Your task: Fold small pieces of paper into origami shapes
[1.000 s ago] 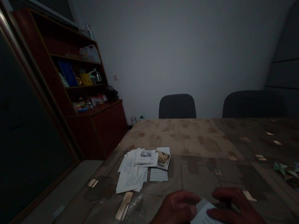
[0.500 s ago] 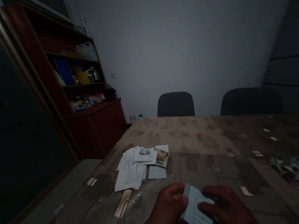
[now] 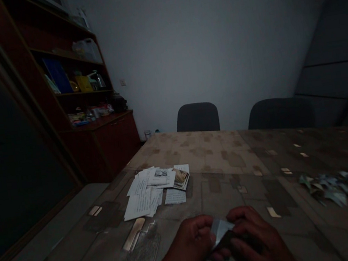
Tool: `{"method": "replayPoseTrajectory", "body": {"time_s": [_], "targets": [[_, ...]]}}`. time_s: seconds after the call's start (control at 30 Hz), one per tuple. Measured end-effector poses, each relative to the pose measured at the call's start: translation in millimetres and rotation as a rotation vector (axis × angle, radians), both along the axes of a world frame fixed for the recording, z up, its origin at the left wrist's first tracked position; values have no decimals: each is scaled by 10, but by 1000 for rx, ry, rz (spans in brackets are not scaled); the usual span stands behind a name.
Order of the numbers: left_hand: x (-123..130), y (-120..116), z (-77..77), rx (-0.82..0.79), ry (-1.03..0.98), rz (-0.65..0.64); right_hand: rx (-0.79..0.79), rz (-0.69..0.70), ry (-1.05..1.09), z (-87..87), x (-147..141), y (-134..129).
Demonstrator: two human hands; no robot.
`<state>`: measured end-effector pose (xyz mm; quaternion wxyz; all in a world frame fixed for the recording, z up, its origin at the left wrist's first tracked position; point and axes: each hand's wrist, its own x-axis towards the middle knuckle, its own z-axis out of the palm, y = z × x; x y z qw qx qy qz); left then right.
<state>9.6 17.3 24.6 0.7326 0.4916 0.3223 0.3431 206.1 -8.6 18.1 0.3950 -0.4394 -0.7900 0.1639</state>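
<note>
My left hand [image 3: 195, 240] and my right hand [image 3: 250, 235] meet over the near edge of the table, both pinching a folded white paper [image 3: 221, 230] whose lower part they hide. A loose pile of handwritten sheets and photographs [image 3: 150, 191] lies ahead and left of my hands, apart from them. To the right, out of reach of my fingers, lies a heap of small folded pale papers [image 3: 338, 187]. Both hands rest close above the patterned brown tablecloth [image 3: 219, 184].
A clear plastic sheet [image 3: 140, 254] lies on the cloth left of my left forearm. Small paper scraps dot the table. Two dark chairs [image 3: 197, 118] stand beyond the far edge. A wooden shelf unit [image 3: 100, 153] with assorted items stands at left.
The white sheet, flat and upright-held earlier, is now folded much smaller between my hands. My right hand has moved up over it, and the view has tilted slightly.
</note>
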Motion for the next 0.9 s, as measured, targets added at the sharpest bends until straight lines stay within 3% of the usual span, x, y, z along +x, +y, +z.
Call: {"method": "replayPoseTrajectory", "body": {"time_s": [0.1,0.23,0.37,0.5,0.7,0.8,0.9], "targets": [[-63,17,14,166,92,-21,-38,31,-5,-19,-12,-5],[-194,76,115,514,417,202,84,23,-146,-49,-7,4],[-259,104,262,886,618,11,137,73,-285,-43,-26,9],[-272,112,386,905,724,-111,83,109,-411,10,-40,10],[-426,130,529,943,799,-166,8,210,-482,128,2,4],[-487,78,431,958,802,-220,-7,231,-436,159,0,3],[-453,8,231,960,811,-237,-3,212,-374,155,-20,-12]]}}
